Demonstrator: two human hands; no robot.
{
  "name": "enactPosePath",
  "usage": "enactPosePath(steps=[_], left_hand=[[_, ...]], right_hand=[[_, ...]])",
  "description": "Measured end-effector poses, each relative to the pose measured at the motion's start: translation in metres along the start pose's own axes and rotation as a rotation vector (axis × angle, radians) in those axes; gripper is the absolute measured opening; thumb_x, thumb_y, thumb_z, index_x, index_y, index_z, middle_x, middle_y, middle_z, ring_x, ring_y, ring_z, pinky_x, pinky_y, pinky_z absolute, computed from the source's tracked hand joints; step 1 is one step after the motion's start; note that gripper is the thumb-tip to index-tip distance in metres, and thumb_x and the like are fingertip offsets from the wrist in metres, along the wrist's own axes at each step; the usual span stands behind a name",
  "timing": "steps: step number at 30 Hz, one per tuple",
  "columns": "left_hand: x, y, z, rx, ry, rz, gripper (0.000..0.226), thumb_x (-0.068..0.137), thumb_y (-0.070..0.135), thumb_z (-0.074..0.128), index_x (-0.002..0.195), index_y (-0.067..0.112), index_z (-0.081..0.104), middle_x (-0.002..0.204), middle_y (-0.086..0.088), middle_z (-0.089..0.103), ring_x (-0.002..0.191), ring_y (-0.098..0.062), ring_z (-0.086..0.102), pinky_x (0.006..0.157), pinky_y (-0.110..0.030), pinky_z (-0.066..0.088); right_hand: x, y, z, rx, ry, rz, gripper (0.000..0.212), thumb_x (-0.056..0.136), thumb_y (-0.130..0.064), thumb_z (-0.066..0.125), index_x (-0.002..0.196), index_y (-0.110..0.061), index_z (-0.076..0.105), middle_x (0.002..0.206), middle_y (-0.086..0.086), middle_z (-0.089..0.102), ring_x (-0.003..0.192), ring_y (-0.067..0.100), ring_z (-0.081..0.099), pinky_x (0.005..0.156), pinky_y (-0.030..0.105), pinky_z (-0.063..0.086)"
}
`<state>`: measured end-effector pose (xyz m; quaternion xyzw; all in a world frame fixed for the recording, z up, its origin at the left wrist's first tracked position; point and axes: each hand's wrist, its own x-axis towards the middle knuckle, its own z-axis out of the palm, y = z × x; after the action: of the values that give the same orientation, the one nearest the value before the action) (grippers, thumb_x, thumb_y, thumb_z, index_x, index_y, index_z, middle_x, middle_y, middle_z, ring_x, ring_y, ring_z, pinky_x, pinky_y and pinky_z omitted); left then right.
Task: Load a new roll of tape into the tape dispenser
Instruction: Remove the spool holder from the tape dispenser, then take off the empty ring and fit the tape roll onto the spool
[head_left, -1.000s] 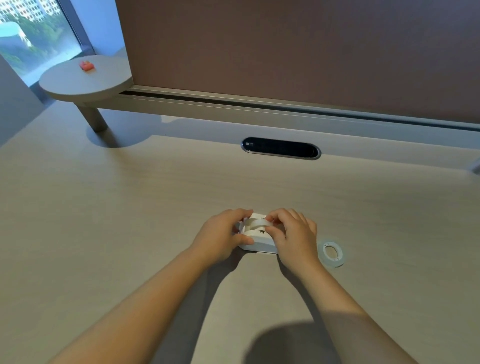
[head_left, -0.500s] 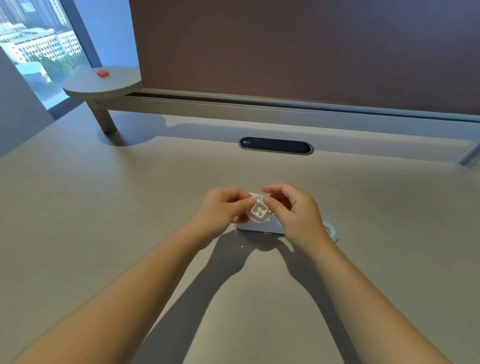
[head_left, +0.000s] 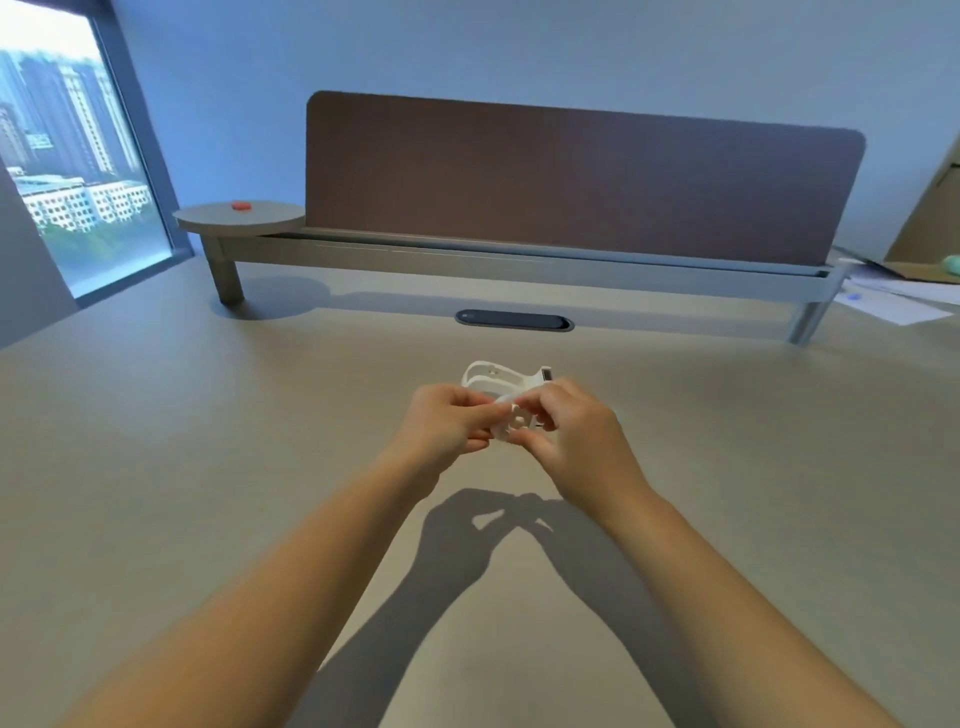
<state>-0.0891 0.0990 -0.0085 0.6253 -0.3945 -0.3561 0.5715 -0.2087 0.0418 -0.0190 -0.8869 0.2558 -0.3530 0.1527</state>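
Observation:
The white tape dispenser (head_left: 501, 378) sits on the beige desk (head_left: 208, 467), its round cradle empty and its cutter end pointing right. Just in front of it and above the desk, my left hand (head_left: 451, 426) and my right hand (head_left: 574, 434) together pinch a small white spool core (head_left: 511, 422) with a spoked hub, one hand on each side. The loose tape roll is hidden behind my right hand.
A dark oval cable port (head_left: 514, 320) lies in the desk behind the dispenser. A brown divider panel (head_left: 571, 176) stands on a rail at the back. A round side shelf (head_left: 239, 217) carries a small red object (head_left: 240, 206). Papers (head_left: 904, 301) lie far right.
Both hands lifted the spool core out of the dispenser and now hold it in the air. The camera tilted upward, so the dispenser and the whole divider show.

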Motion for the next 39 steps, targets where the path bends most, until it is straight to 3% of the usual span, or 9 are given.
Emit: enactPosePath(steps=[5, 12, 16, 18, 23, 26, 30, 34, 39], left_hand=[[-0.011, -0.001, 0.004, 0.015, 0.017, 0.064, 0.018, 0.081, 0.015, 0.056, 0.065, 0.013, 0.063, 0.067, -0.005, 0.061, 0.064, -0.014, 0.058, 0.065, -0.021, 0.052], [0.001, -0.015, 0.018, -0.025, 0.066, 0.07, 0.023, 0.084, 0.011, 0.051, 0.063, 0.009, 0.06, 0.068, -0.008, 0.06, 0.071, -0.021, 0.06, 0.067, -0.024, 0.054], [0.015, -0.024, 0.019, 0.013, 0.071, 0.063, 0.022, 0.084, 0.01, 0.051, 0.063, 0.011, 0.06, 0.068, -0.006, 0.06, 0.069, -0.017, 0.061, 0.063, -0.019, 0.054], [0.024, -0.031, 0.02, 0.049, 0.048, 0.039, 0.016, 0.083, 0.011, 0.052, 0.069, 0.008, 0.06, 0.07, -0.006, 0.061, 0.067, -0.016, 0.06, 0.059, -0.016, 0.054], [0.04, -0.059, 0.024, 0.284, 0.131, 0.046, 0.018, 0.083, 0.011, 0.052, 0.1, 0.009, 0.056, 0.082, -0.004, 0.058, 0.074, -0.02, 0.059, 0.069, -0.029, 0.052], [0.044, -0.071, 0.025, 0.498, 0.163, 0.153, 0.014, 0.084, 0.014, 0.052, 0.094, 0.009, 0.061, 0.089, -0.003, 0.057, 0.081, -0.018, 0.054, 0.069, -0.02, 0.04], [0.048, -0.078, 0.022, 0.747, 0.157, 0.288, 0.02, 0.085, 0.016, 0.049, 0.086, 0.002, 0.062, 0.092, -0.012, 0.061, 0.082, -0.019, 0.047, 0.06, -0.018, 0.023], [0.051, -0.081, 0.022, 0.902, 0.126, 0.346, 0.025, 0.087, 0.017, 0.045, 0.09, 0.001, 0.063, 0.105, -0.016, 0.062, 0.095, -0.029, 0.053, 0.07, -0.023, 0.029], [0.051, -0.071, 0.037, 0.924, 0.152, 0.461, 0.025, 0.085, 0.013, 0.048, 0.103, -0.001, 0.059, 0.12, -0.017, 0.055, 0.106, -0.031, 0.051, 0.077, -0.023, 0.031]], right_hand=[[-0.006, -0.008, -0.006, -0.21, 0.034, -0.159, 0.018, 0.075, -0.014, 0.058, 0.089, -0.004, 0.063, 0.085, 0.017, 0.069, 0.075, 0.029, 0.061, 0.067, 0.024, 0.039], [-0.004, 0.011, 0.004, -0.234, 0.028, -0.19, 0.014, 0.07, -0.01, 0.058, 0.083, -0.003, 0.059, 0.077, 0.016, 0.068, 0.066, 0.025, 0.061, 0.065, 0.02, 0.04], [-0.002, 0.027, 0.014, -0.051, -0.017, -0.102, 0.018, 0.078, -0.011, 0.054, 0.092, -0.001, 0.056, 0.088, 0.017, 0.065, 0.076, 0.028, 0.059, 0.065, 0.026, 0.044], [-0.002, 0.036, 0.019, 0.089, -0.039, 0.003, 0.017, 0.082, -0.011, 0.056, 0.097, -0.003, 0.056, 0.093, 0.008, 0.061, 0.08, 0.02, 0.057, 0.067, 0.016, 0.044], [-0.01, 0.057, 0.031, 0.514, 0.07, 0.415, 0.007, 0.083, -0.012, 0.056, 0.087, -0.017, 0.054, 0.074, -0.01, 0.056, 0.069, 0.01, 0.056, 0.058, 0.009, 0.048], [-0.01, 0.068, 0.032, 0.656, 0.142, 0.551, 0.015, 0.083, -0.009, 0.054, 0.096, -0.017, 0.054, 0.072, -0.006, 0.055, 0.069, 0.011, 0.056, 0.057, 0.011, 0.052], [-0.01, 0.078, 0.031, 0.581, 0.141, 0.531, 0.013, 0.084, -0.011, 0.053, 0.095, -0.017, 0.055, 0.072, -0.007, 0.055, 0.068, 0.01, 0.055, 0.05, 0.003, 0.046], [-0.01, 0.085, 0.03, 0.542, 0.163, 0.532, 0.014, 0.083, -0.01, 0.055, 0.097, -0.013, 0.057, 0.073, -0.006, 0.055, 0.067, 0.01, 0.053, 0.049, 0.004, 0.046], [-0.011, 0.101, 0.016, 0.439, 0.272, 0.583, 0.018, 0.079, -0.006, 0.055, 0.09, -0.02, 0.051, 0.106, 0.013, 0.057, 0.082, 0.018, 0.054, 0.069, 0.028, 0.051]])
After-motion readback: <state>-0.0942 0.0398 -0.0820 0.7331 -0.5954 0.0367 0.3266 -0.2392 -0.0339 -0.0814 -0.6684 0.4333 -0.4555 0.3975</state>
